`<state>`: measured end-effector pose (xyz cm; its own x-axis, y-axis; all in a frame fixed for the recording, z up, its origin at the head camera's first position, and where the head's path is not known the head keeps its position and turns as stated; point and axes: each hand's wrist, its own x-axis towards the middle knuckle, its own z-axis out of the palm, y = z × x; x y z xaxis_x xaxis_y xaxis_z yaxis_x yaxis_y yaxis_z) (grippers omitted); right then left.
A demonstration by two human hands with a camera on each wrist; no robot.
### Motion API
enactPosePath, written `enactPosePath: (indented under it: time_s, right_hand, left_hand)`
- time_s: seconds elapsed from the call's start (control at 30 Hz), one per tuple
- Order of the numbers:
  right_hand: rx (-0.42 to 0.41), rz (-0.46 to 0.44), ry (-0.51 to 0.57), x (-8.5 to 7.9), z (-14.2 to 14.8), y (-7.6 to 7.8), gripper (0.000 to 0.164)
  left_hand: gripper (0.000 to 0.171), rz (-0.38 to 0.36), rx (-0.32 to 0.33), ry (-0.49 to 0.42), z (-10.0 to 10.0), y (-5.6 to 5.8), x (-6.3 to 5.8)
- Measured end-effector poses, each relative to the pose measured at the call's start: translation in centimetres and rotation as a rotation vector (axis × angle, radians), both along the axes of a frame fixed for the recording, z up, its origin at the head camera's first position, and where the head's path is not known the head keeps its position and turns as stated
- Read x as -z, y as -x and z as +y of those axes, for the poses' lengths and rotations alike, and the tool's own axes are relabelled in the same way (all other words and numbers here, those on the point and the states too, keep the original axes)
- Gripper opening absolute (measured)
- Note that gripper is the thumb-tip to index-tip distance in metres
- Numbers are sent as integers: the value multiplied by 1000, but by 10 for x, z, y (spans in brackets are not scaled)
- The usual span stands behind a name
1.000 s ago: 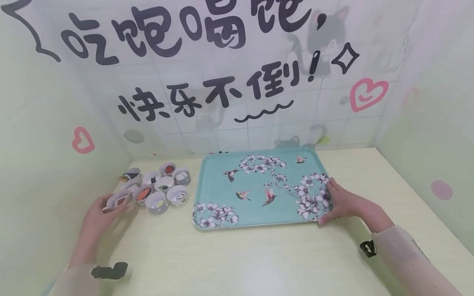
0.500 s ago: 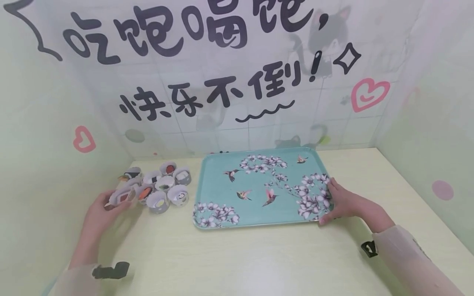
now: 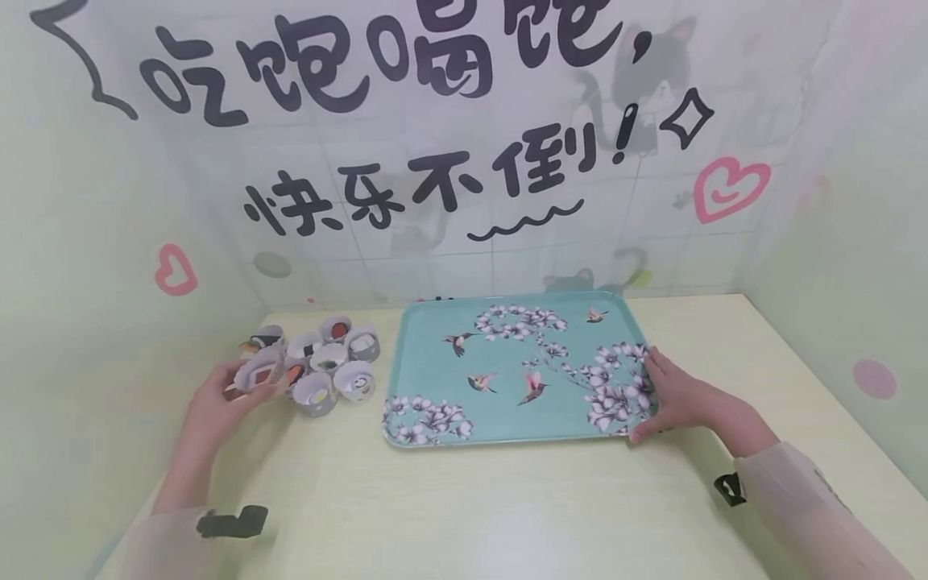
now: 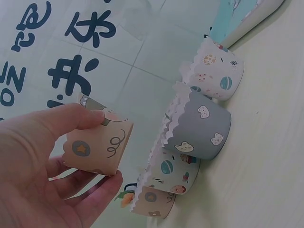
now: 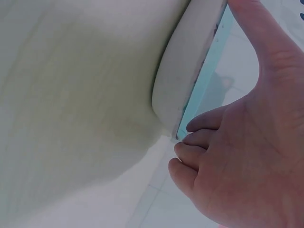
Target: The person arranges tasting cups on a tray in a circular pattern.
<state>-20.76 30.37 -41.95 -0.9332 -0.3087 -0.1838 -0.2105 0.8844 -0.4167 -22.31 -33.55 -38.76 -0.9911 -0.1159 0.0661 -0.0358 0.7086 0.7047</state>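
In my left hand (image 3: 221, 403) I hold a tan printed paper baking cup (image 4: 97, 147), pinched between thumb and fingers. In the head view something reddish shows inside it. It is raised beside a cluster of similar paper baking cups (image 3: 313, 393) at the table's back left, overlapping some of them in that view. Several cups in the cluster have small coloured items inside. My right hand (image 3: 685, 403) rests at the right rim of a turquoise tray (image 3: 428, 346), thumb near the front corner and fingers along the side, as the right wrist view (image 5: 247, 142) also shows.
The tray, printed with flowers and birds, lies on a pale wooden table (image 3: 464, 507) close to the back wall panel (image 3: 435, 266). Side panels stand at the left (image 3: 87, 322) and right (image 3: 848, 322). A grey cup (image 4: 204, 126) stands among the cluster.
My left hand has lifted the held baking cup slightly up and to the right. My right hand has kept its place at the tray's rim. The whole head view has shifted a little.
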Motion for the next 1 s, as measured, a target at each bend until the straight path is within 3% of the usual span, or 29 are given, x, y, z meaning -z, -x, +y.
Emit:
enactPosePath:
  time_s: [0.37, 0.6, 1.0]
  right_hand:
    - [-20, -56, -19, -4, -2, 3, 142]
    - [-16, -62, -33, -3, -1, 2, 142]
    - [-12, -67, -17, -2, -1, 2, 142]
  left_hand:
    - [65, 38, 39, -8, 19, 1, -3]
    - [62, 66, 92, -64, 34, 4, -6]
    - [61, 74, 135, -11, 54, 10, -6]
